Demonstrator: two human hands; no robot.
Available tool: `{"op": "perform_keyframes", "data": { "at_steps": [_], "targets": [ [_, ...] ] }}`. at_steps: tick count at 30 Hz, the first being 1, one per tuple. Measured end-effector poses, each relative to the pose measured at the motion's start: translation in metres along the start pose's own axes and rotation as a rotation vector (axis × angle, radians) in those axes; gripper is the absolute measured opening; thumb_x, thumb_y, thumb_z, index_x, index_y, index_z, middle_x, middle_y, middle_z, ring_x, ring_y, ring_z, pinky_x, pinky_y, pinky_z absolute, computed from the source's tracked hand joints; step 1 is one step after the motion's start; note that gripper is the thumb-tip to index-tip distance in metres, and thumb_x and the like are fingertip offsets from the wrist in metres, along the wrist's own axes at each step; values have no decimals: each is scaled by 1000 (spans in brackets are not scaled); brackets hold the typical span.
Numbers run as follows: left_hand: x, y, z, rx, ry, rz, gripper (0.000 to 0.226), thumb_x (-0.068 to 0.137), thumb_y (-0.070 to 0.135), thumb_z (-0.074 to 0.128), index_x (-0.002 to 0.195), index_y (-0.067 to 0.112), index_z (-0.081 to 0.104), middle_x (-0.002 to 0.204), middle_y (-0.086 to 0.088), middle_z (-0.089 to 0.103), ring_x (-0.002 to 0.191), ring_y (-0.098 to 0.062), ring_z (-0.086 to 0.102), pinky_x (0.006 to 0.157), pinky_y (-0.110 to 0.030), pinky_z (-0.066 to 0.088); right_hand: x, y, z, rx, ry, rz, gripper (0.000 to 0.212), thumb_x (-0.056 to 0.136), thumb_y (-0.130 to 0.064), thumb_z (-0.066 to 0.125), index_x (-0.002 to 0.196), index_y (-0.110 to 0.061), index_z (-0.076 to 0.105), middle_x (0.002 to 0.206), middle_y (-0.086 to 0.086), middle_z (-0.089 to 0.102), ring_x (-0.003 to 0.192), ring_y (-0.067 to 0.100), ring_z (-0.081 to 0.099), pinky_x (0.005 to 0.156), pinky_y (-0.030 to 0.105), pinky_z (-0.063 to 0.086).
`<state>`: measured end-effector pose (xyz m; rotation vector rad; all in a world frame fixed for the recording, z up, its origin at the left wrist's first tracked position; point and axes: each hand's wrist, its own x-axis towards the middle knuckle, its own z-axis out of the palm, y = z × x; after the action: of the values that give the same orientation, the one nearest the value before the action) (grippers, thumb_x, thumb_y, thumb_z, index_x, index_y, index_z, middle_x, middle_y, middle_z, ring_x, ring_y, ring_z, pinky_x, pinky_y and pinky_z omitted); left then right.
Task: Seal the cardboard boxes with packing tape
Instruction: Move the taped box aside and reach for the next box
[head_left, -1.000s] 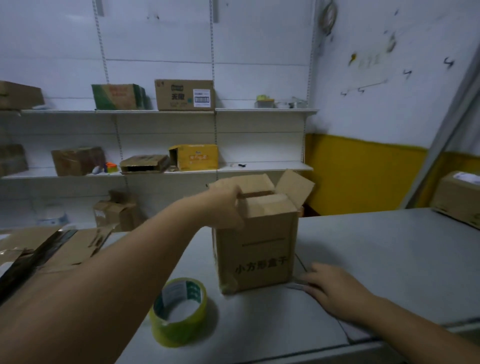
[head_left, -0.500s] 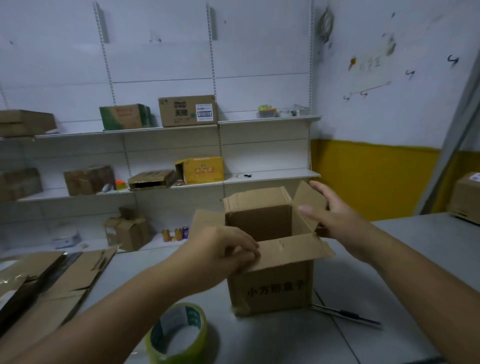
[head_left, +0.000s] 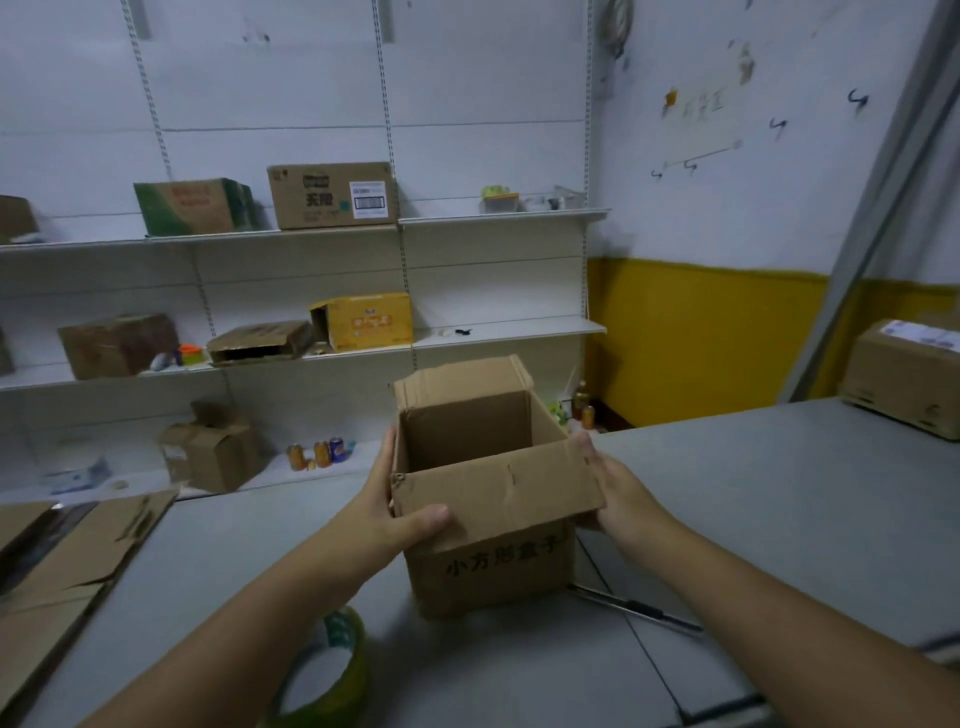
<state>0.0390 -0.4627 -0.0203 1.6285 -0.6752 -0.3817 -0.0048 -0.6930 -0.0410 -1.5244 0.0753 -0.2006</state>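
While the cardboard box (head_left: 488, 571) stands open-topped on the tabletop (head_left: 779, 493), both arms reach forward. Left hand (head_left: 389, 514) grips its near-left corner, thumb across the front flap; right hand (head_left: 618, 493) presses straight fingers against the right wall.

box (head_left: 493, 493) mouth unobstructed, tape roll (head_left: 356, 670) front-left

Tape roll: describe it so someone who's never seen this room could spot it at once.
Start at the grey table and the open box standing on it. The tape roll lies nearer the camera, left of the box, partly hidden by the left forearm. It alone is round and yellow-green; the cardboard beside it is flat and brown.
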Motion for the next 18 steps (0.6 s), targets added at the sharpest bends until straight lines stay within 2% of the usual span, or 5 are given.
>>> {"op": "perform_keyframes", "data": {
  "at_steps": [4,8,11,15,18],
  "targets": [
    [6,-9,-1,108,196,47,73,62,32,73,127,41,40,110,14,58,103,-14,60,61,-16,54,0,4,-5,70,-103,86,81,66,-85,26,126,-37,52,126,6,60,123,25,50,106,51,37],
    [9,-9,4,160,239,71,48,77,22,67,121,35,51,102,11,64,95,-6,61,60,-15,51,-1,-10,-4,-244,-137,-1,63,83,-54,51,139,-31,36,127,-9,52,124,17,46,95,28,43],
    [17,20,6,143,177,146,51,73,21,67,112,48,49,102,7,67,95,-9,63,70,-22,52,5,-29,-19,-491,37,-146,77,75,-47,73,138,-25,35,126,-11,54,126,17,47,93,28,49],
    [51,70,34,140,-2,217,55,69,19,68,114,46,52,97,6,68,88,-8,67,63,-23,55,-17,-79,-76,-659,182,-282,108,62,-50,82,143,-49,10,150,-8,27,134,16,32,108,40,35],
    [85,89,90,107,-157,230,66,51,42,82,112,42,57,98,5,70,92,-17,67,69,-32,57,-51,-97,-136,-809,225,-271,88,64,-58,77,136,-53,25,149,-14,26,134,14,33,107,39,37]
  ]
}}
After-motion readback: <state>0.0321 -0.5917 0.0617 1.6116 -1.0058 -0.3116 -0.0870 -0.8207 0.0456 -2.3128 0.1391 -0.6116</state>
